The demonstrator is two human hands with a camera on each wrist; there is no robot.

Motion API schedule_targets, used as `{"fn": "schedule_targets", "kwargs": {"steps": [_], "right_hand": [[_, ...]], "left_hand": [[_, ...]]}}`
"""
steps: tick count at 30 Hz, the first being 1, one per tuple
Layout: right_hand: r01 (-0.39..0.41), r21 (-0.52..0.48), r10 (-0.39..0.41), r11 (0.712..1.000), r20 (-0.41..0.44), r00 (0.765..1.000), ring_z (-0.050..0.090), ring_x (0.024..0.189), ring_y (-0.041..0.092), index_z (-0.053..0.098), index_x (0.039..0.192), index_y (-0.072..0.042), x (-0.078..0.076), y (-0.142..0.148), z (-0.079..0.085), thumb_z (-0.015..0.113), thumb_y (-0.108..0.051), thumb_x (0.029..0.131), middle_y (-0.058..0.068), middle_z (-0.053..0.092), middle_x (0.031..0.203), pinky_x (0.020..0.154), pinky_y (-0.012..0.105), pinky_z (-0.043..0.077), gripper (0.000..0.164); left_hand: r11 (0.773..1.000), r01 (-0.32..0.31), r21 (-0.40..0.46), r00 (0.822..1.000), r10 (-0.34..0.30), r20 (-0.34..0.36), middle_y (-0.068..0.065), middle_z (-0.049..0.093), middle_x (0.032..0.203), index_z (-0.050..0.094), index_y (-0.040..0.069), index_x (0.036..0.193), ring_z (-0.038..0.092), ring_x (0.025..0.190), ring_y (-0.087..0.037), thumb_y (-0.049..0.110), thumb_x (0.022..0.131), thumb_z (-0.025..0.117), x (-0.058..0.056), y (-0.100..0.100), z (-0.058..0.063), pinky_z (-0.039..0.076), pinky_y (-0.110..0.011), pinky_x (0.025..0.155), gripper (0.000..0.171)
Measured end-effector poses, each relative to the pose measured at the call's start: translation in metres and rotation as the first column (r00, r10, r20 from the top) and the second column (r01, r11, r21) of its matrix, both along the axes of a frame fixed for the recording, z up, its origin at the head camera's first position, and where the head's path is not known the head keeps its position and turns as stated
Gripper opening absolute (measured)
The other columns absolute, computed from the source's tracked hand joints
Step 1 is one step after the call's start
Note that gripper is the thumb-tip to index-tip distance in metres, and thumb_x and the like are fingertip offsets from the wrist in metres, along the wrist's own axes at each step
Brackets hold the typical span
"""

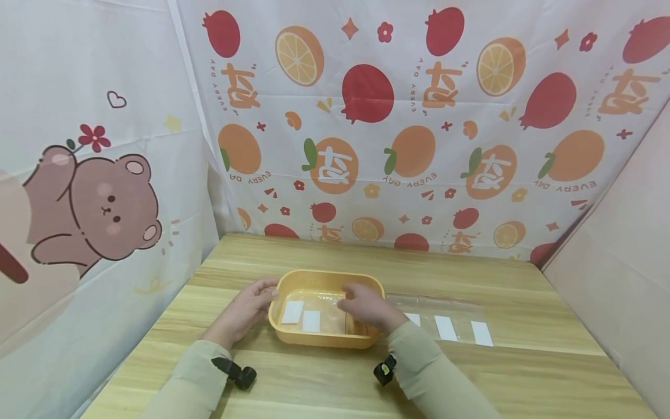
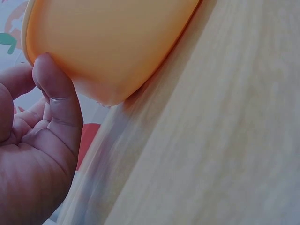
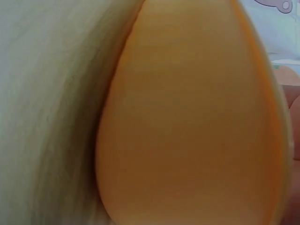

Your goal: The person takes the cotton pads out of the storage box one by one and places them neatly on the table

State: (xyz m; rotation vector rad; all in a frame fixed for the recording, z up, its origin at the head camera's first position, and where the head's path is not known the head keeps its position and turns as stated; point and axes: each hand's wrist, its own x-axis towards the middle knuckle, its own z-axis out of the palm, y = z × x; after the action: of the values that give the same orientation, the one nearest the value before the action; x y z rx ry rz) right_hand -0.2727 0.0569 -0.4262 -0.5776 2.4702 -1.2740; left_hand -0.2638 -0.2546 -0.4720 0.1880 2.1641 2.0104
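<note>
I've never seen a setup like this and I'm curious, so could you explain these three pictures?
There's no robot here, just a person's bare left hand and right hand. The wide picture comes from a camera worn on the head; the two close ones come from wrist cameras, probably the black devices by the cuffs. On the wooden table stands a yellow tray with two white rectangles showing inside. To its right lies some clear plastic with three more white rectangles. The left hand touches the tray's left end. The right hand reaches into the tray; whether its fingers hold anything, I can't tell.
</note>
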Motion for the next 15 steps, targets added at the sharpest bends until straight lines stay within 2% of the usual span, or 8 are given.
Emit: {"fn": "schedule_targets", "kwargs": {"steps": [2,6,8,11,15], "right_hand": [[0.020,-0.015,-0.020,1.000,0.011,1.000,0.054,0.123,0.039,0.043,0.147,0.007,0.000,-0.003,-0.002,0.061,-0.019,0.099,0.031,0.050,0.141,0.095,0.052,0.052,0.057],[0.067,-0.090,-0.060,0.994,0.070,0.996,0.063,0.097,0.033,0.041,0.148,0.007,0.000,-0.009,-0.006,0.063,-0.015,0.098,0.033,0.044,0.145,0.076,0.045,0.058,0.059],[0.088,-0.121,-0.077,0.989,0.093,0.993,0.064,0.091,0.030,0.039,0.148,0.009,-0.001,-0.011,-0.008,0.064,-0.012,0.096,0.034,0.046,0.143,0.071,0.043,0.059,0.061],[0.110,-0.150,-0.090,0.982,0.132,0.987,0.065,0.084,0.028,0.036,0.149,0.010,-0.001,-0.014,-0.013,0.065,-0.008,0.095,0.030,0.053,0.134,0.067,0.039,0.059,0.064],[0.108,-0.164,-0.081,0.981,0.165,0.983,0.062,0.074,0.023,0.035,0.149,0.012,-0.002,-0.016,-0.016,0.065,-0.004,0.094,0.019,0.063,0.111,0.063,0.036,0.058,0.065]], "left_hand": [[1.000,-0.005,-0.002,1.000,0.005,0.001,-0.026,0.058,0.128,0.042,-0.003,0.147,0.062,0.101,-0.027,0.023,0.106,0.054,0.000,0.000,0.001,0.057,-0.034,0.079,0.049],[1.000,-0.009,0.000,1.000,0.009,0.005,-0.028,0.057,0.130,0.042,-0.003,0.147,0.062,0.103,-0.028,0.021,0.106,0.053,0.000,0.000,0.002,0.057,-0.034,0.080,0.049],[1.000,-0.005,0.002,1.000,0.005,0.004,-0.028,0.057,0.130,0.042,-0.004,0.147,0.062,0.103,-0.028,0.022,0.106,0.053,0.000,0.000,0.002,0.057,-0.035,0.080,0.049],[1.000,-0.003,0.000,1.000,0.003,0.001,-0.027,0.058,0.129,0.042,-0.003,0.147,0.062,0.103,-0.027,0.023,0.106,0.054,0.000,0.000,0.000,0.057,-0.035,0.080,0.050],[1.000,-0.004,-0.002,1.000,0.004,0.004,-0.025,0.058,0.126,0.042,-0.002,0.147,0.062,0.101,-0.026,0.024,0.106,0.054,0.000,0.001,0.000,0.057,-0.034,0.080,0.050]]}}
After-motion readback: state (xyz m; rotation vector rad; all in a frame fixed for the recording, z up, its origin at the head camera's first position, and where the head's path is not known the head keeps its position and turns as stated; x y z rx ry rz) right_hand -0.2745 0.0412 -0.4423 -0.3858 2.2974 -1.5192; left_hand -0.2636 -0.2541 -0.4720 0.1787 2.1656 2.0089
